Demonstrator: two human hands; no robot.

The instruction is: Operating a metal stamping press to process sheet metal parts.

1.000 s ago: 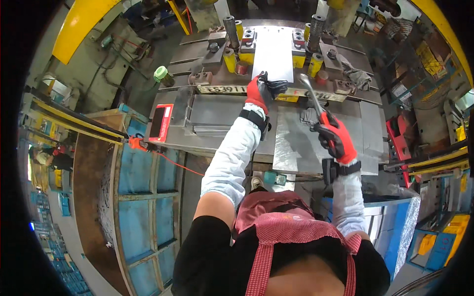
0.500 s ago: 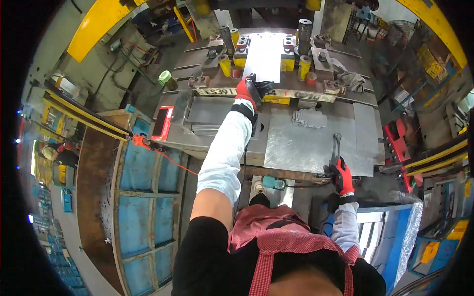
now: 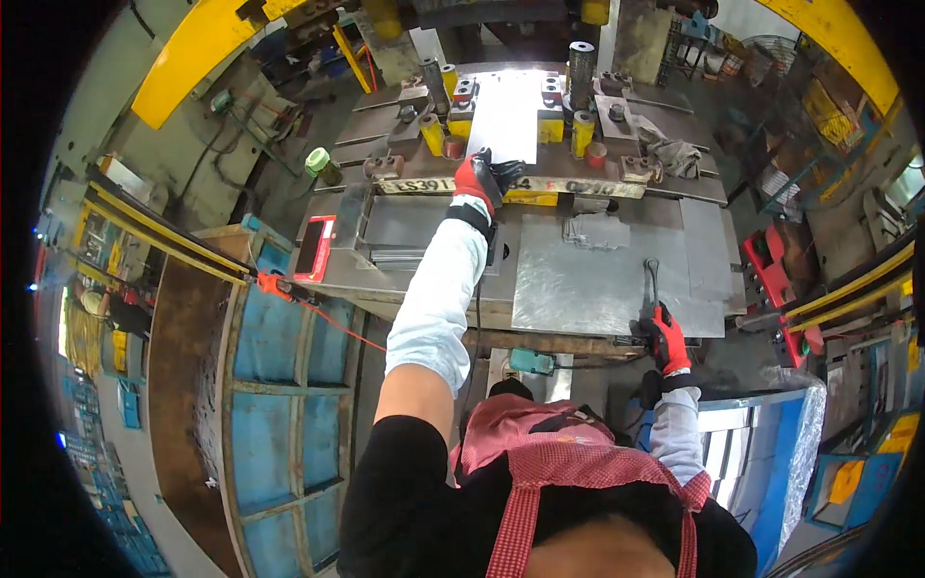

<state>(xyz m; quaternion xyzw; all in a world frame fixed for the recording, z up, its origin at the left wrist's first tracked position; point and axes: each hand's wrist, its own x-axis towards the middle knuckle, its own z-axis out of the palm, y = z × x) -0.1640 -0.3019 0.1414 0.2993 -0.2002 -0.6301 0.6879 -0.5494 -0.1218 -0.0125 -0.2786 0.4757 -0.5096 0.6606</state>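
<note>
Item, red-edged dark panel [image 3: 314, 249]: lying on the desk [image 3: 376, 289], left of the die block [image 3: 583, 186] and nearer the person.

Item, stacked grey sheets [image 3: 409, 222]: in front of the die block's left half.

Item, left hand [image 3: 479, 181], red-and-black glove: at the die block's front edge, by the near end of the bright sheet [image 3: 506, 114]. Whether this grip pinches the sheet or merely rests there, I cannot tell from where I stand. Handling, as I judge it: light, level contact at the near edge, the sheet kept square, fingers well outside the yellow posts [image 3: 433, 137].

The bright sheet itself: on top of the die block, between its posts; oblong, straight-sided, seemingly flat, white with glare that may hide any marks.

Item, broad grey sheet [image 3: 578, 289]: before the die block's right half, with a notched grey piece [image 3: 595, 232] upon its far part.

Item, long-shafted tool [image 3: 652, 279]: dark, round-headed, over the broad sheet, its head toward the die block.

Item, right hand [image 3: 667, 344], likewise gloved: right of the die block and nearer the person, grip closed around the tool's near end.

Item, crumpled grey cloth [image 3: 676, 157]: off the die block's right side.
</note>
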